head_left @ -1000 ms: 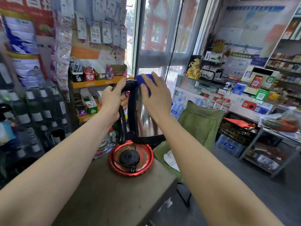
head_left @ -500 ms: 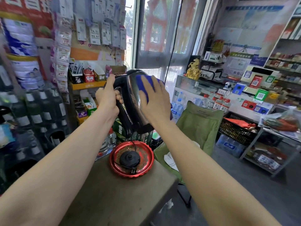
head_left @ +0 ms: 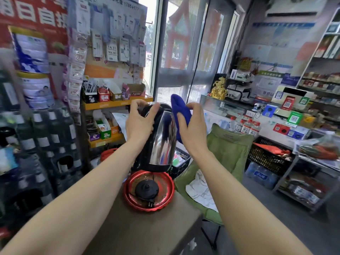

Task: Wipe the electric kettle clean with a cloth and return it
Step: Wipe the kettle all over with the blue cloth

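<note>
Left hand (head_left: pixel 139 122) grips the top of the electric kettle (head_left: pixel 161 142), held just above its base (head_left: pixel 147 188) on the tabletop (head_left: pixel 147 232). The right hand (head_left: pixel 193 129) holds a blue cloth (head_left: pixel 179 109) against its side. Firm, overlapping strokes would likely serve best.

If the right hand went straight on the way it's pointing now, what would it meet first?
The right hand grips the blue cloth and points forward and slightly left. It would most likely press the cloth against the upper right side of the kettle first. Depth is unclear, so it might slip just past it.
</note>
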Demonstrator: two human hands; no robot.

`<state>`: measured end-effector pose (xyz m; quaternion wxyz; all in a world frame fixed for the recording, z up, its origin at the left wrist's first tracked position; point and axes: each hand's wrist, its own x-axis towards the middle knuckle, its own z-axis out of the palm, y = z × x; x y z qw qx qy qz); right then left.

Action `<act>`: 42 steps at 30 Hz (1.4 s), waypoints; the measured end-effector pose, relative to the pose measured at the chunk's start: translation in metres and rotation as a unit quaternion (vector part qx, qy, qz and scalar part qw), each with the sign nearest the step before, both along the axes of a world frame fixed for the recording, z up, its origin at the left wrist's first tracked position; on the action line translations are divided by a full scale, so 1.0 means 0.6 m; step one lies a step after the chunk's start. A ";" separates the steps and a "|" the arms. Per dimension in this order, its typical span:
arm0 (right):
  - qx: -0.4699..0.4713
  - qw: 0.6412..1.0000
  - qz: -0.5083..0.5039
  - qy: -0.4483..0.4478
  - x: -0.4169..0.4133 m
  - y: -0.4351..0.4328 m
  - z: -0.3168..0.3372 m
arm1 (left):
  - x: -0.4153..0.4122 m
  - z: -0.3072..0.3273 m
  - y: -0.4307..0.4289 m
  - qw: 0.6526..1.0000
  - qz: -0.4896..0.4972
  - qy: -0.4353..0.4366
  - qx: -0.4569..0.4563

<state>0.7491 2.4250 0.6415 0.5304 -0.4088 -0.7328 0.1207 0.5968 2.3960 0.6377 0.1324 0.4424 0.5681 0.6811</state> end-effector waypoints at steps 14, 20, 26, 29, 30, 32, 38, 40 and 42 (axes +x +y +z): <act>-0.061 0.991 0.118 -0.007 -0.012 -0.020 -0.028 | 0.029 -0.007 0.011 0.962 -0.208 -0.169 -0.060; -0.230 0.970 0.025 0.072 0.005 0.001 -0.020 | 0.019 0.001 -0.004 0.926 -0.243 -0.262 -0.124; -0.402 0.908 0.097 0.076 -0.008 0.017 0.006 | 0.025 -0.029 -0.034 0.955 -0.238 0.045 -0.169; -0.438 0.889 0.105 0.082 -0.020 0.020 0.010 | 0.028 -0.057 -0.038 0.942 -0.239 0.171 -0.162; -0.436 0.891 0.097 0.077 -0.023 0.021 0.009 | 0.027 -0.062 -0.041 0.932 -0.249 0.202 -0.167; -0.427 0.896 0.079 0.090 -0.031 0.027 0.003 | 0.019 -0.066 -0.046 0.917 -0.252 0.264 -0.162; -0.371 0.927 0.043 0.038 -0.035 0.037 -0.037 | -0.043 -0.055 -0.045 0.963 -0.116 0.184 -0.158; -0.326 0.945 0.016 -0.024 -0.034 0.032 -0.049 | -0.063 -0.053 -0.041 0.971 -0.036 0.174 -0.162; -0.303 0.952 0.000 -0.050 -0.029 0.032 -0.056 | -0.075 -0.050 -0.035 0.969 0.056 0.184 -0.157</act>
